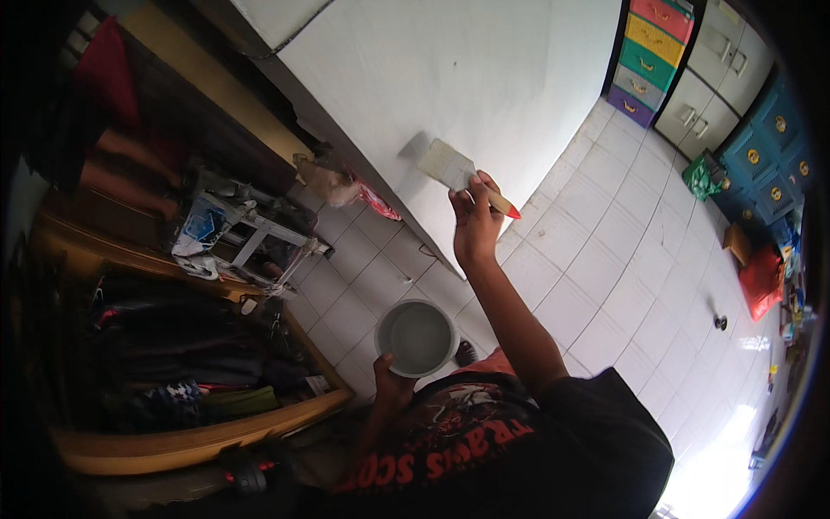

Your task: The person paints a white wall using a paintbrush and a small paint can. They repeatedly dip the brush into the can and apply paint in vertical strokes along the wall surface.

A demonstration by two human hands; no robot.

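A wide flat paintbrush (447,163) with a wooden, red-tipped handle is gripped in my right hand (478,217). Its bristles are whitish and lie against or just off a white panel or wall surface (467,84); whether they touch, I cannot tell. A shadow falls on the surface beside the bristle end. Lower down, in front of my body, my left hand (393,383) holds a round pail (418,338) by its rim, thumb over the edge. Thin greyish-white liquid shows inside the pail.
At left, a wooden cabinet (194,441) holds dark clothes, with a folding metal step ladder (253,240) near another person's legs (130,168). Plastic bags (343,185) lie by the white surface's edge. Colourful drawers (652,61) and blue cabinets (771,149) stand beyond the tiled floor (583,259).
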